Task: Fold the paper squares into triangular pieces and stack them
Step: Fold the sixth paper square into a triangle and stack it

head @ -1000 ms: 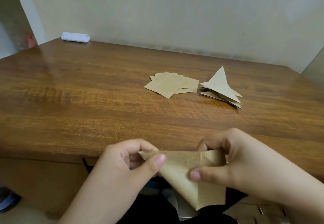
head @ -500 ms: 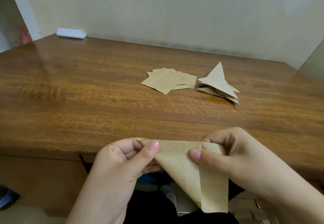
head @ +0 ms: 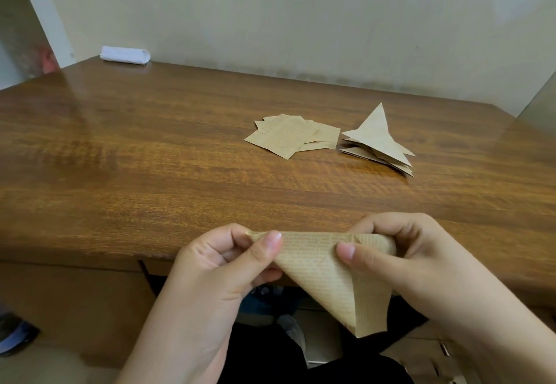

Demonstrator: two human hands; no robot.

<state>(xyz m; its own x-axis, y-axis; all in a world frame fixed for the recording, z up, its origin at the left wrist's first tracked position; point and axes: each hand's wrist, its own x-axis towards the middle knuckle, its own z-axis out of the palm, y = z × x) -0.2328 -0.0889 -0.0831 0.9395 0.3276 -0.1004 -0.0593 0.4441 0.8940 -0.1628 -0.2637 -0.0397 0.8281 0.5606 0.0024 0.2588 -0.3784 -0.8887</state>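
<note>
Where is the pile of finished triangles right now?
The stack of folded triangles lies on the wooden table, right of centre, just right of the pile of flat paper squares.

Wooden table (head: pixel 150 179) bears paper squares (head: pixel 290 138), folded triangles (head: pixel 380 143), white roll (head: pixel 125 54).

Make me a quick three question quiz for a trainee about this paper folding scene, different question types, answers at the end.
1. True or false: both hands pinch the same brown paper.
2. Which lies farther to the right on the table: A) the flat paper squares, B) the pile of folded triangles?
3. Fill in: the white object sits at the table's far ____ corner.

Key: 1 true, the left hand and right hand each pinch its top edge. 2 B. 3 left.
</note>
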